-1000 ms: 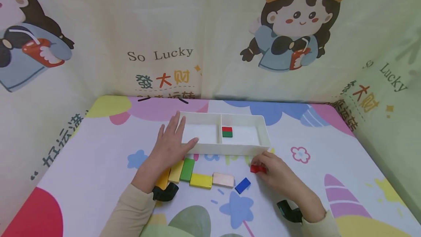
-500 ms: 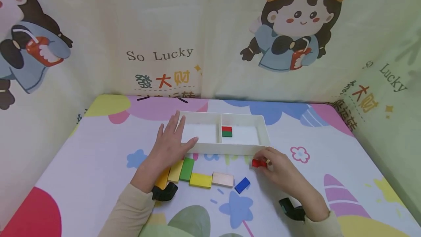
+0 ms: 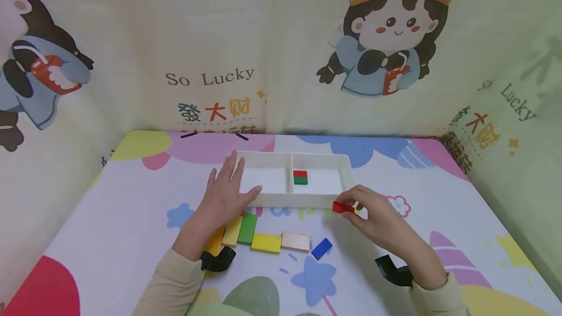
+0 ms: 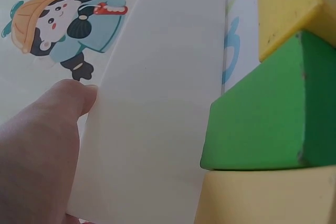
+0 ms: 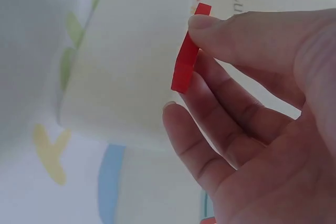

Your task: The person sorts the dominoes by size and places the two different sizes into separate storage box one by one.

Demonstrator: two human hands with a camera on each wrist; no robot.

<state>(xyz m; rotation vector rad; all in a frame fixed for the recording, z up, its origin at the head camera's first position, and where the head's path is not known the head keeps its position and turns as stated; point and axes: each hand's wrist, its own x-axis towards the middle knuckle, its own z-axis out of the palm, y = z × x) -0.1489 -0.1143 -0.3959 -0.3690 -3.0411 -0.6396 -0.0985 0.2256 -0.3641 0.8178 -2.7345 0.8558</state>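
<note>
My right hand (image 3: 379, 216) pinches a small red block (image 3: 342, 207) between thumb and fingers, at the front right corner of the white two-compartment tray (image 3: 303, 201). In the right wrist view the red block (image 5: 188, 51) looks narrow and slightly bent, with the thumb on one side. The left hand (image 3: 221, 196) rests on the tray's left end, fingers spread and straight; its thumb reaches over the front rim in the left wrist view. Against the divider in the right compartment lie a red piece (image 3: 300, 173) and a green piece (image 3: 300, 180).
Before the tray lies a row of blocks: orange (image 3: 215, 242), tan (image 3: 232, 230), green (image 3: 248, 228), yellow (image 3: 266, 243) and pale pink (image 3: 295, 241). A blue block (image 3: 322, 248) lies at an angle at the row's right end. The orange one is partly behind the left wrist.
My right hand has moved forward, bringing the red block from the tablecloth up to the tray's front wall. The left hand stays on the tray.
</note>
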